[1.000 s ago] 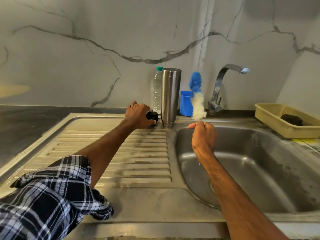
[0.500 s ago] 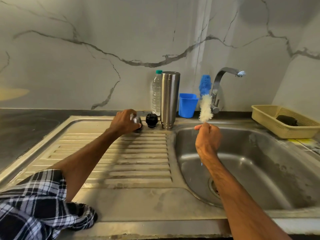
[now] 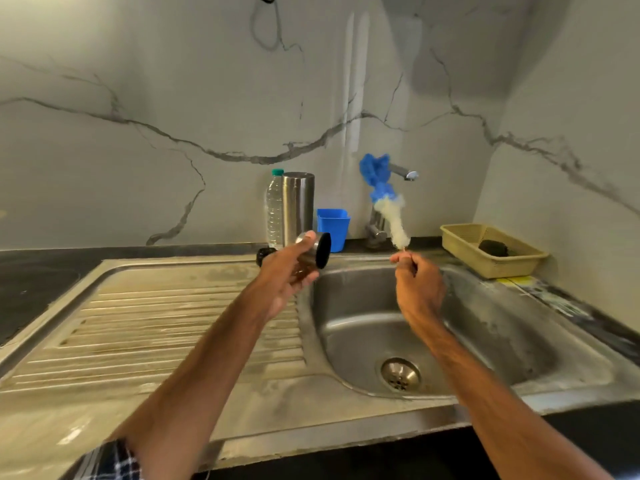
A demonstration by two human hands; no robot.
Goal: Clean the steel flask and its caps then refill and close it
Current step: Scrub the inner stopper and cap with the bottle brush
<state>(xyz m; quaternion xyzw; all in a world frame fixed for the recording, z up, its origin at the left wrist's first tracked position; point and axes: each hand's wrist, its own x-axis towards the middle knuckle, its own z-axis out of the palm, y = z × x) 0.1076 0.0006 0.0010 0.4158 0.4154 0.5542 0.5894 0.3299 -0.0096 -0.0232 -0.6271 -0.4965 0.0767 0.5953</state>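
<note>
Head camera: A steel cap [image 3: 317,254], its black-lined mouth turned sideways toward the basin, sits in a person's left hand [image 3: 285,277] with the fingers wrapped round its shell, above the seam where the ribbed drainboard [image 3: 156,323] meets the sink [image 3: 502,323]. The steel flask [image 3: 298,206] it belongs to stands upright on the sink's back ledge, just behind that hand, between a plastic water bottle [image 3: 275,206] and a blue cup [image 3: 333,228]. A small black cap [image 3: 265,256] lies on the ledge beside the bottle. The right hand [image 3: 417,289] pinches the thin handle of a bottle brush [image 3: 388,206], fingers closed tight on its very end. The blue-and-white head stands up in front of the tap [image 3: 405,174], apart from the cap. The scrub looks about to begin. It would go best with the cap brought fully over the basin so drips fall toward the drain [image 3: 400,374]. The brush should enter straight through the mouth, and the cap should be turned against the bristles to reach the lining's rim. A grip nearer the head would likely curb wobble, and wet steel may slip. No water shows at the spout. A beige basket [image 3: 460,237] holding a dark scrubber [image 3: 495,247] waits on the counter [image 3: 588,317] to the right.
</note>
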